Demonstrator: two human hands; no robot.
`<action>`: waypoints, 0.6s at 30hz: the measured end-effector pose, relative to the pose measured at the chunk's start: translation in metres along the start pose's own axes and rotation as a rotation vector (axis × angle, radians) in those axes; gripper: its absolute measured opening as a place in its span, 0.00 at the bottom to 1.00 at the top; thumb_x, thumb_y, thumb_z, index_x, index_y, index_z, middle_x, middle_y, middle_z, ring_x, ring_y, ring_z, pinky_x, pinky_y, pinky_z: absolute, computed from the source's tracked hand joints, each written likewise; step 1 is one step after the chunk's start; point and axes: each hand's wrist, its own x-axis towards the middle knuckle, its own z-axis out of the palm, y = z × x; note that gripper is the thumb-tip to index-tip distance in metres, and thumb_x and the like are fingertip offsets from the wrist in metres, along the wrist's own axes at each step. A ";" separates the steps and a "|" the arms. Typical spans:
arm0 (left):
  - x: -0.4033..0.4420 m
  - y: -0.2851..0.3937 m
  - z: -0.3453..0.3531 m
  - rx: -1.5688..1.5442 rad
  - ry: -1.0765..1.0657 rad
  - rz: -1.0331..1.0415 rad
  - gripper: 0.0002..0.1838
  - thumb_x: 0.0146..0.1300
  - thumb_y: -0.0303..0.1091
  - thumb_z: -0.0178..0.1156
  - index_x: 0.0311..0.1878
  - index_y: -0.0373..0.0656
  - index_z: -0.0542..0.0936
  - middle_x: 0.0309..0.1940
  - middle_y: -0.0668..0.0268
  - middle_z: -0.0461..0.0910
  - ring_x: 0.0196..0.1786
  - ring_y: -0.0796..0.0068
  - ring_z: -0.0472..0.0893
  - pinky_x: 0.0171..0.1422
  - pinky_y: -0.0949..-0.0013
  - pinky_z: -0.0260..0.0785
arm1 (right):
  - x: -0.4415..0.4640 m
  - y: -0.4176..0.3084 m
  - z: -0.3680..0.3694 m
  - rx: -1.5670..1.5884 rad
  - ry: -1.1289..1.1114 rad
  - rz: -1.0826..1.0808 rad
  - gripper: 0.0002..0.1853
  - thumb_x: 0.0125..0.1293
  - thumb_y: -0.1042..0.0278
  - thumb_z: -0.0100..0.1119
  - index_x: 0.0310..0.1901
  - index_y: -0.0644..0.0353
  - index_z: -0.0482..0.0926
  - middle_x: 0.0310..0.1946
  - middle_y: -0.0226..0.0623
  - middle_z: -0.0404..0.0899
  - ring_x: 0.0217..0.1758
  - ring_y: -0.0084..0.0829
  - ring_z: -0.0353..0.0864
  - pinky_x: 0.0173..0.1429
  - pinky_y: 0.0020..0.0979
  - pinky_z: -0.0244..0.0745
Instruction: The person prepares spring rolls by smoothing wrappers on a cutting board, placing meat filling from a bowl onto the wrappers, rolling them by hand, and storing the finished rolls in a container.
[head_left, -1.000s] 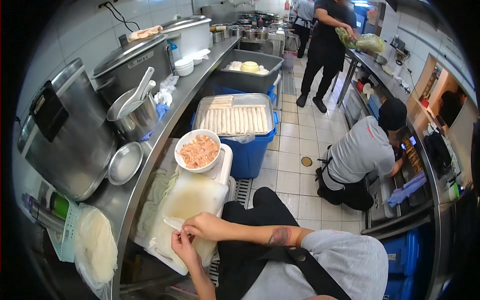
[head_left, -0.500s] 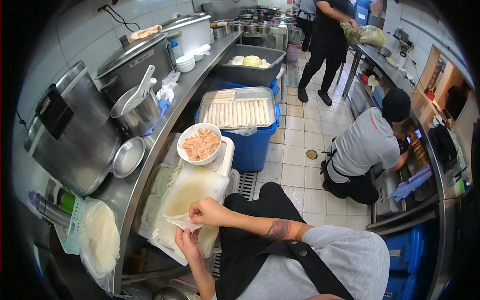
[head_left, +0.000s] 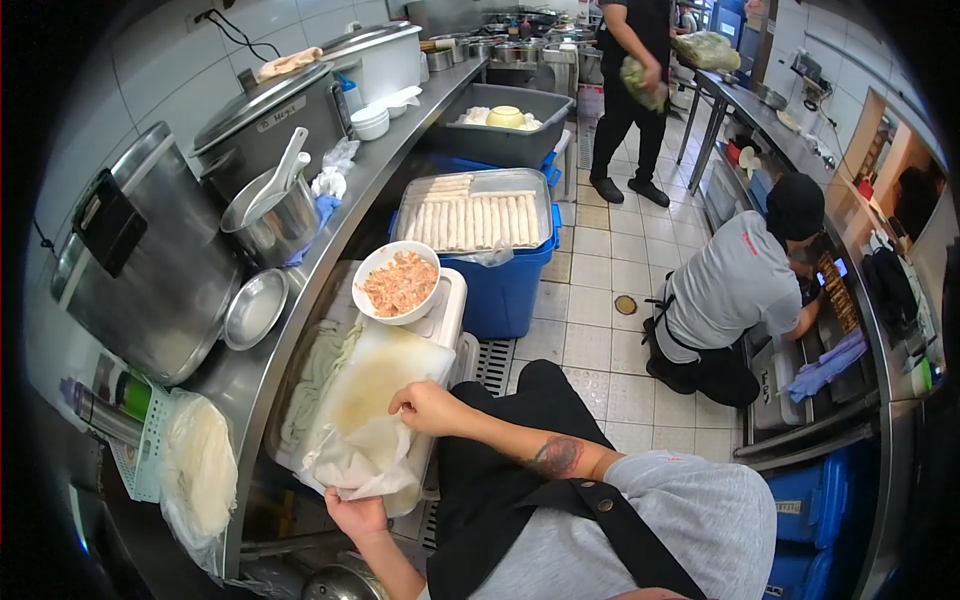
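Observation:
A thin white spring roll wrapper (head_left: 358, 462) hangs spread and slightly crumpled between my hands. My left hand (head_left: 357, 514) grips its near lower edge, and my right hand (head_left: 428, 407) pinches its upper right corner. Beneath it lies a white cutting board (head_left: 395, 365) with a wet, yellowish surface. Just beyond the board, a white bowl (head_left: 397, 318) holds pinkish minced filling (head_left: 400, 283). Farther off, a tray (head_left: 550, 215) carries rows of rolled spring rolls (head_left: 470, 220).
On the left, a steel counter (head_left: 335, 215) bears pots and a plastic-wrapped stack of wrappers (head_left: 200, 465). A blue bin (head_left: 505, 295) supports the tray. One person (head_left: 725, 285) crouches at right; another person (head_left: 635, 100) stands in the aisle holding a green bag.
The wrapper, bunched small between my fingers before, is now spread wider. My left hand has moved down and left; my right hand shifted slightly up. The standing person has turned, holding a green bag.

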 end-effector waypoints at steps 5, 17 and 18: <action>-0.004 -0.004 0.010 0.172 0.003 0.065 0.28 0.65 0.43 0.49 0.67 0.43 0.70 0.67 0.59 0.71 0.69 0.57 0.70 0.71 0.45 0.64 | -0.004 0.004 0.006 0.055 -0.027 0.056 0.16 0.52 0.79 0.51 0.41 0.68 0.83 0.37 0.55 0.84 0.44 0.50 0.85 0.53 0.41 0.78; -0.021 -0.023 0.035 0.559 -0.098 0.249 0.30 0.61 0.26 0.56 0.68 0.37 0.66 0.63 0.59 0.72 0.64 0.60 0.73 0.68 0.52 0.68 | -0.007 0.003 0.007 0.041 -0.030 0.147 0.14 0.58 0.68 0.62 0.42 0.68 0.84 0.37 0.54 0.85 0.43 0.49 0.86 0.51 0.41 0.79; -0.022 -0.025 0.036 0.563 -0.089 0.254 0.29 0.63 0.27 0.56 0.68 0.37 0.66 0.63 0.58 0.72 0.64 0.60 0.74 0.69 0.53 0.68 | -0.007 0.004 0.008 0.033 -0.031 0.150 0.14 0.58 0.68 0.62 0.42 0.68 0.84 0.37 0.54 0.85 0.43 0.49 0.86 0.51 0.41 0.79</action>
